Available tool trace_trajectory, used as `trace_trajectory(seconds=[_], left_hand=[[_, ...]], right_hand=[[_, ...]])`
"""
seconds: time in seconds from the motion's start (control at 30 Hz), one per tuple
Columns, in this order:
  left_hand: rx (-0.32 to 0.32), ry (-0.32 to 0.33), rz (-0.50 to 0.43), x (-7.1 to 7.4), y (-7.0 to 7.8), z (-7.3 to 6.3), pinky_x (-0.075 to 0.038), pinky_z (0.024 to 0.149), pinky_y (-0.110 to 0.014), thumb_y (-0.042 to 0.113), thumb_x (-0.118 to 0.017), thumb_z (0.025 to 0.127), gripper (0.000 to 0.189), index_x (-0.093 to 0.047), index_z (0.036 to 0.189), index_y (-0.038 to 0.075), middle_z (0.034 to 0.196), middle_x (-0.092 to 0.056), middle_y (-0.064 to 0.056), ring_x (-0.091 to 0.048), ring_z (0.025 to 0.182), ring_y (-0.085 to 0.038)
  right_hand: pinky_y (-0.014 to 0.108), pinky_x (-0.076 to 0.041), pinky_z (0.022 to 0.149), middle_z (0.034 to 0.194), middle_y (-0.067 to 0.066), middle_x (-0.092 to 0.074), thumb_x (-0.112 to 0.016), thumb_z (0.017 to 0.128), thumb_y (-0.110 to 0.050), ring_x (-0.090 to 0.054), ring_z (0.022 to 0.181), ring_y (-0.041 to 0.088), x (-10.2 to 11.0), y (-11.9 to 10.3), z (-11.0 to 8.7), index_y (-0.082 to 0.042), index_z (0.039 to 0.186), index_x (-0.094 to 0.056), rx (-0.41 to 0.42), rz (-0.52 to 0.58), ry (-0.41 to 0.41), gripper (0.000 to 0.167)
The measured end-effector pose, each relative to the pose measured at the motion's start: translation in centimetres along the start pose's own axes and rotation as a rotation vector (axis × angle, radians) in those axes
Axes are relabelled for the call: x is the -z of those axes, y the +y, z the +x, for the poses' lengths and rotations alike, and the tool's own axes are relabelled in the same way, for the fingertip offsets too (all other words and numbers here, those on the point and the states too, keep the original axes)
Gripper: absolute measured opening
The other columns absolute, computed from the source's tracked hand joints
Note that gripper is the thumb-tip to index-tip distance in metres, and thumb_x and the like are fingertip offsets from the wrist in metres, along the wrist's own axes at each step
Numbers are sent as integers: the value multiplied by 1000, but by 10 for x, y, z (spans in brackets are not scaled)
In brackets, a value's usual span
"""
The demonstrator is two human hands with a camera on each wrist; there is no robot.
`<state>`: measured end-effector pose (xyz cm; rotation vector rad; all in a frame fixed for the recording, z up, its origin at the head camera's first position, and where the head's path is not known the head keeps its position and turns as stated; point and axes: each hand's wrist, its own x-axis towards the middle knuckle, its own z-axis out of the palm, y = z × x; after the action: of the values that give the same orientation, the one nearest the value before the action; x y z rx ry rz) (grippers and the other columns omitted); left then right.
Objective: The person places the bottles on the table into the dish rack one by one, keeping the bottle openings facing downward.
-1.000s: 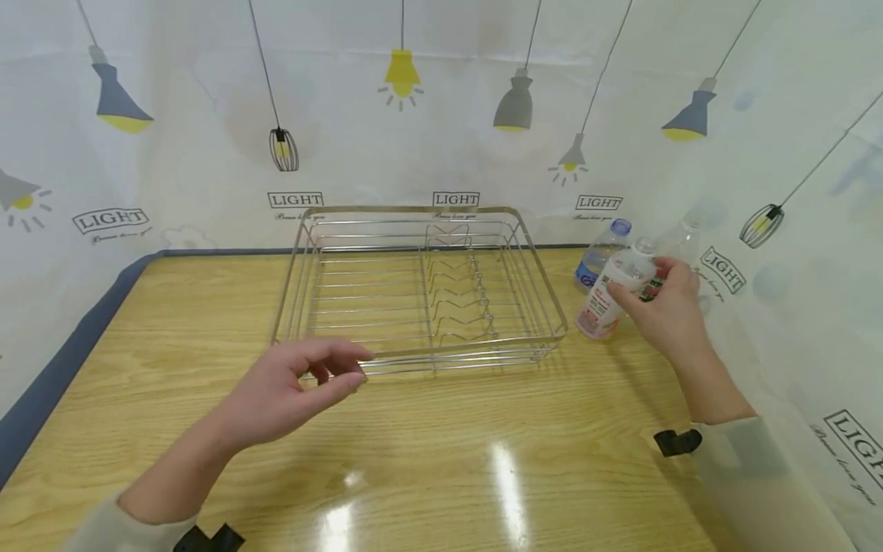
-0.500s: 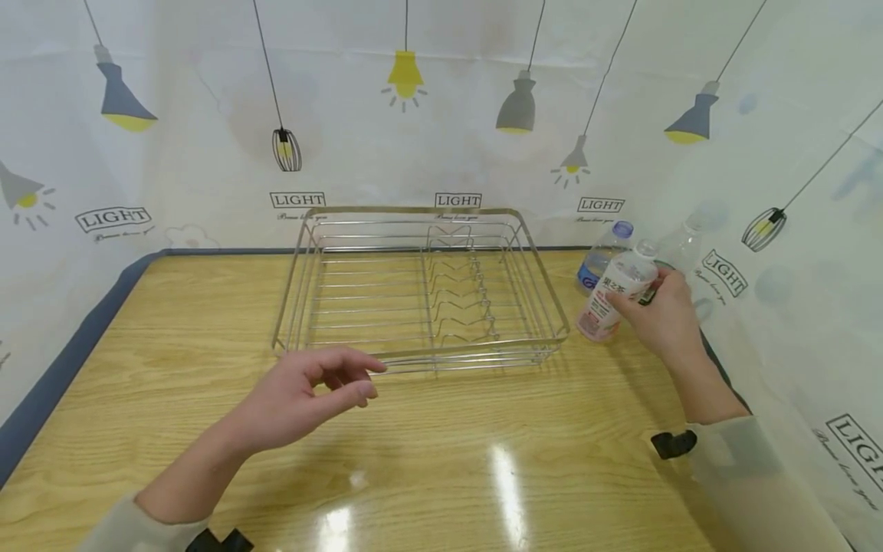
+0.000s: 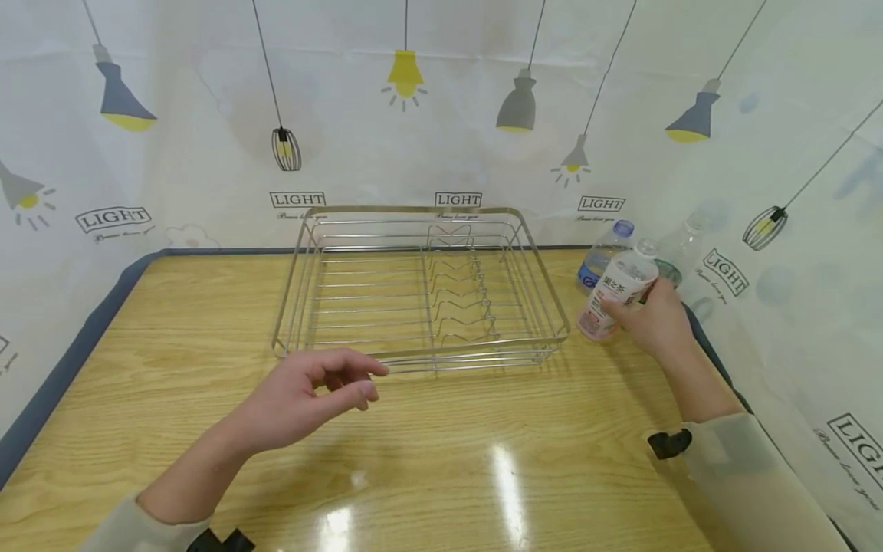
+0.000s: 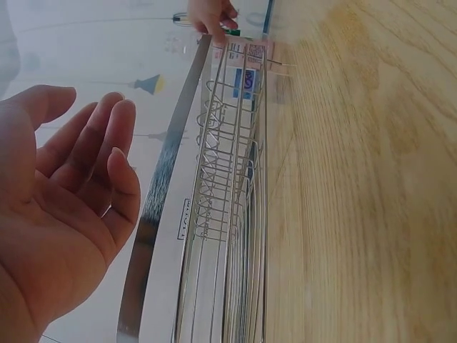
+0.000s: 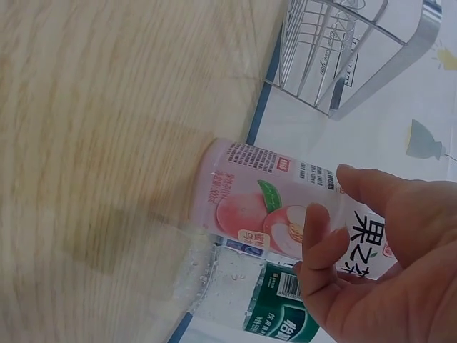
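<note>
My right hand (image 3: 658, 322) grips a peach drink bottle (image 3: 614, 295) with a white and pink label, thumb on one side and fingers curled round the other. The bottle stands on the table at the right. In the right wrist view, a peach picture shows on its label. Behind it stand a clear bottle with a blue label (image 3: 588, 276) and a clear bottle with a green label (image 5: 282, 307), partly hidden by the hand. My left hand (image 3: 303, 399) hovers near the front edge of a wire dish rack (image 3: 483, 346), fingers loosely bent, holding nothing.
The rack rests on a wooden table (image 3: 414, 445), between my left hand and the bottles. A white curtain (image 3: 345, 115) printed with lamps closes off the back and right sides, close behind the bottles.
My right hand has slid slightly down the peach drink bottle, which has stayed almost in place. My left hand moved slightly to the right, then stayed still.
</note>
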<state>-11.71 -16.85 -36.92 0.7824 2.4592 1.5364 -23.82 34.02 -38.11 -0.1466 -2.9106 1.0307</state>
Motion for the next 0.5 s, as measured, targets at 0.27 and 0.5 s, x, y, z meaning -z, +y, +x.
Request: trace_trajectory(seconds=[0.27,0.5], left_hand=[[2,-42,-18,1,1,-1,-57,67,-28,16,-68,110,22,-78,130,15,102,-81,2,-74,87,-12],[1,-64,-27,2,2,-3,-57,67,-29,17,-66,111,22,-78,130,16,103,-81,2,-75,88,-12]], right_hand=[[32,-56,73,141,36,-56,-70,107,-44,-68,112,39,-2,3,-1,12,158,-30,-72,-25,-86,86],[39,-55,80,144,36,-53,-69,105,-53,-62,119,44,-1,7,-1,12,159,-29,-95,-25,-80,93]])
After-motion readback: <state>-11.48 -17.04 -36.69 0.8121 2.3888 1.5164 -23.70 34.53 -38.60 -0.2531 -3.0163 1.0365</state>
